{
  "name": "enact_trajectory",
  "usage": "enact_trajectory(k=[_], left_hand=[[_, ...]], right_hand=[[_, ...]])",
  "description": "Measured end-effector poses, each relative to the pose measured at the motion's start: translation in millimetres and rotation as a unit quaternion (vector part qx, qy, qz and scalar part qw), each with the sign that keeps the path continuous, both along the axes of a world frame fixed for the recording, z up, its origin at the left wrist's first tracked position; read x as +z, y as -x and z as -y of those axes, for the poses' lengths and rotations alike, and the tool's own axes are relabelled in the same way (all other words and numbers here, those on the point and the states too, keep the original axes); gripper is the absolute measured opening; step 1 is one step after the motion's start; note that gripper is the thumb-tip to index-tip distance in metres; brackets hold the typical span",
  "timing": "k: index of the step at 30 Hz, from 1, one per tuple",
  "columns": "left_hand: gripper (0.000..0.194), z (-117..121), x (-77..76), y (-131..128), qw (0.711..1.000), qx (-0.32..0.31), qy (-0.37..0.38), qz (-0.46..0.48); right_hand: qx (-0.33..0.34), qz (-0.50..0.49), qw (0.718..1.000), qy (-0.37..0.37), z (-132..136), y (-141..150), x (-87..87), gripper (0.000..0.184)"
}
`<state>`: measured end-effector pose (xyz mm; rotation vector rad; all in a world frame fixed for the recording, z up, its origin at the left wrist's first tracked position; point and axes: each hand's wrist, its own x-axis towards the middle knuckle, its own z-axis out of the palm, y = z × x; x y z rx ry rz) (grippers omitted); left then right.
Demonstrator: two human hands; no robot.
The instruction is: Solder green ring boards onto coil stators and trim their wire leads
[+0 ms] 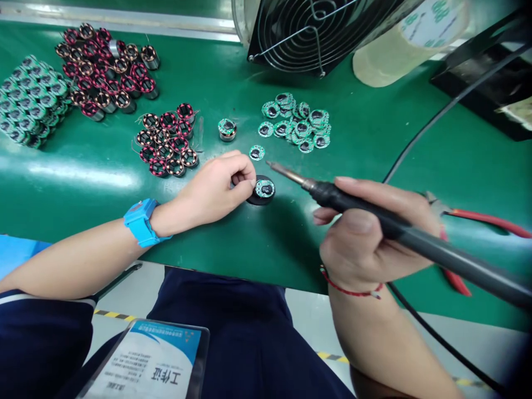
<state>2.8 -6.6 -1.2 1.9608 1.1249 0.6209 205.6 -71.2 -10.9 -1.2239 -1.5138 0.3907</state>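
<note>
My right hand (366, 238) is wrapped round a soldering iron (374, 219), whose metal tip points left, above the mat and apart from the boards. Thumb and forefinger of my left hand (220, 183) are pinched together at the left edge of a round green circuit board (265, 189). Whatever lies between those fingertips is hidden. That board sits on a black round base (260, 203). Just behind it lies a loose round board (256, 153). Farther back stands a copper-wound coil with a board on top (227, 129).
Loose round boards (301, 127) lie behind, with a black fan (320, 33) and tape roll (399, 55) beyond. Wound coils (166, 144) stand left, near more coils (106, 72) and stacked boards (31, 102). Red-handled pliers (486, 216) and the iron's cable are at right.
</note>
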Motion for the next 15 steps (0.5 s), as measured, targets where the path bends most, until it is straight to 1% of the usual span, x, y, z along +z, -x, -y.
enact_trajectory(k=[2, 3, 5, 10, 15], left_hand=[[0.015, 0.3, -0.1, -0.4, 1.0, 0.0, -0.006, -0.003], [0.015, 0.5, 0.0, -0.6, 1.0, 0.0, -0.009, -0.003], [0.015, 0.7, 0.0, -0.8, 1.0, 0.0, -0.012, -0.004], [0.016, 0.9, 0.3, -1.0, 1.0, 0.001, -0.014, -0.008], [0.016, 1.0, -0.1, -1.7, 1.0, 0.007, -0.006, -0.011]], right_hand=[[-0.015, -0.05, 0.997, -0.059, 0.1, 2.4, 1.4, 0.022], [-0.015, -0.061, 0.995, -0.072, -0.3, 4.1, 1.5, 0.02], [-0.015, -0.07, 0.995, -0.071, -1.8, 7.6, 0.6, 0.018], [-0.043, -0.097, 0.99, -0.096, -7.2, 13.7, -3.3, 0.019], [-0.038, -0.091, 0.991, -0.087, -7.8, 13.9, -4.9, 0.018]])
